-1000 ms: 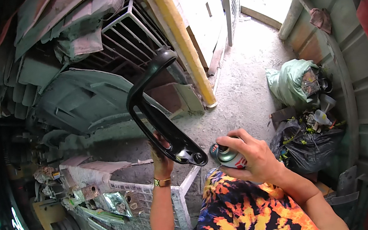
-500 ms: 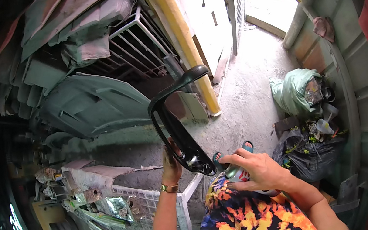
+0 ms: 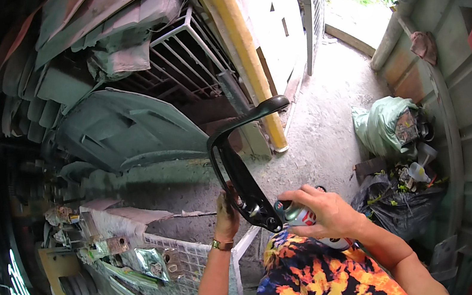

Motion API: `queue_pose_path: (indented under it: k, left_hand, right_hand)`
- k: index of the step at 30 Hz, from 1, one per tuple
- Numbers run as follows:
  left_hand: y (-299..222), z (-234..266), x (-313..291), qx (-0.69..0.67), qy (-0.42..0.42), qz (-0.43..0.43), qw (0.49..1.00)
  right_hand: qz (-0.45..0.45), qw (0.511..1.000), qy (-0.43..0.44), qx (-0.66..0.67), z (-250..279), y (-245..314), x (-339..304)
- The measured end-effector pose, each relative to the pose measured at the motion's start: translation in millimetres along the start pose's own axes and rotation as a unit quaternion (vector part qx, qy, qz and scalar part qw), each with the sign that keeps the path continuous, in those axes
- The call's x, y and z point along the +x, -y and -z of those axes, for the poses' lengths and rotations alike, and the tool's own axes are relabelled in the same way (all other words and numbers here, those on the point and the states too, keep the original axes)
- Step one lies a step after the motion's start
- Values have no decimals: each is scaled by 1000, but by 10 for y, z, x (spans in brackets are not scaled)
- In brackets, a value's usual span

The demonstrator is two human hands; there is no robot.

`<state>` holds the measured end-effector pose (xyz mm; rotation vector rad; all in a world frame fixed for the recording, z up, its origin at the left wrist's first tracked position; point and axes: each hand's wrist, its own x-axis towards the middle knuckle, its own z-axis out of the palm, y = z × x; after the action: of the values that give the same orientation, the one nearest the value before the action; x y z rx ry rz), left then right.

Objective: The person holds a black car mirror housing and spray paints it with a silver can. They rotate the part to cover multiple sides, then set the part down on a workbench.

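My left hand [image 3: 226, 218] grips a black looped part [image 3: 246, 176], shaped like a chair armrest, by its lower end. Its long padded-looking arm curves up and then right; some of my fingers are hidden behind it. At the lower end, bare metal and a round hole show. My right hand [image 3: 329, 213] is closed around a spray can [image 3: 301, 217], red and white below a silver-grey top. The can is tilted, its top just right of the part's lower end, with my index finger over the top. No spray can be made out.
A white wire-mesh frame [image 3: 187, 254] stands at lower left. Farther off are a grey car hood [image 3: 131, 132], a barred metal rack [image 3: 187, 39] and a yellow post [image 3: 247, 55]. A pale green sack [image 3: 386, 120] and a black rubbish bag [image 3: 398, 209] lie right.
The black part has shifted slightly right and down in the picture. My right hand has brought the can up and left, its top now beside the part's lower end.
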<state>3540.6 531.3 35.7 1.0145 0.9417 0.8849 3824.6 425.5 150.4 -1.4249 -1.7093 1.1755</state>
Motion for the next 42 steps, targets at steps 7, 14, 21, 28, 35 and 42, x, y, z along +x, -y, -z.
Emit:
queue_pose_path:
  k: [7,14,21,28,35,42]
  left_hand:
    - [49,-94,-16,-2,-27,20,999]
    - [252,125,-99,0,-3,28,1000]
    - [260,-12,-220,-86,-23,88,992]
    - [299,-110,-442,-278,-56,192,940]
    - [285,-319,-649,-317,-51,204,925]
    - [245,-436,-719,-313,-32,210,926]
  right_hand:
    - [86,973,-212,28,-233,-131,293]
    - [27,997,-75,13,-118,-51,163]
    - [81,964,-253,-8,-259,-236,421]
    - [79,959,-271,21,-58,-328,214]
    - [21,989,-145,-30,-300,-502,131]
    - [57,983,-172,-37,-479,-732,270]
